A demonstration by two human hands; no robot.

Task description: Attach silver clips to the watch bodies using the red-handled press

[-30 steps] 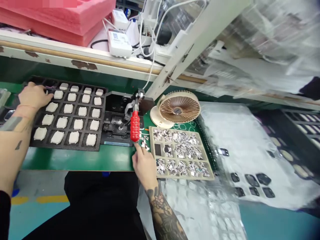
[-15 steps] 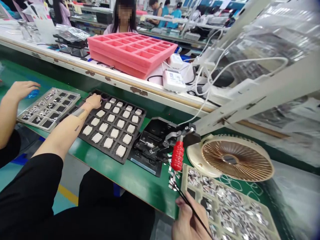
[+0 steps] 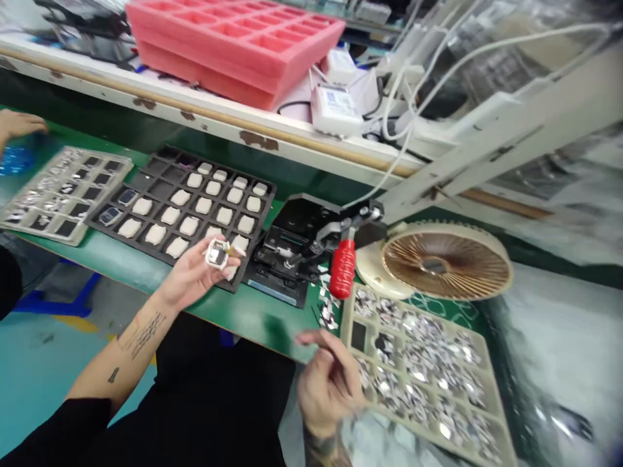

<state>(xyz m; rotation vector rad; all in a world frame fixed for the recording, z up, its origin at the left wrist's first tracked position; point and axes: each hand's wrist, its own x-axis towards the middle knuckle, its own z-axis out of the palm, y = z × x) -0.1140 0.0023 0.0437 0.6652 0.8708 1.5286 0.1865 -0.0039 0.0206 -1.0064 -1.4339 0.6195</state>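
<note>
My left hand (image 3: 197,272) holds a small white square watch-like case (image 3: 217,253) between thumb and fingers, its open side with dark and metallic parts facing me. It hangs over the near right corner of the black compartment tray (image 3: 156,188), where several similar cream-white pieces sit. Smeared by motion, my right hand (image 3: 331,379) is curled with its index finger pointing left. Thin dark tweezers (image 3: 318,316) show faintly beyond its fingers, near small silvery scraps (image 3: 328,311). Between the trays stands a black clamp press (image 3: 296,253) with a red handle (image 3: 343,269).
A beige tray (image 3: 491,363) of silvery pieces lies right, below a fan (image 3: 445,263). At left are another parts tray (image 3: 73,240) and a co-worker's hand (image 3: 22,123) near something blue (image 3: 17,161). Pink foam trays (image 3: 209,65) and a white box (image 3: 335,110) occupy the shelf.
My left hand has come from the black tray's far left back toward me with the white watch-like case. My right hand has drawn back from the scraps. The view has tilted down.
</note>
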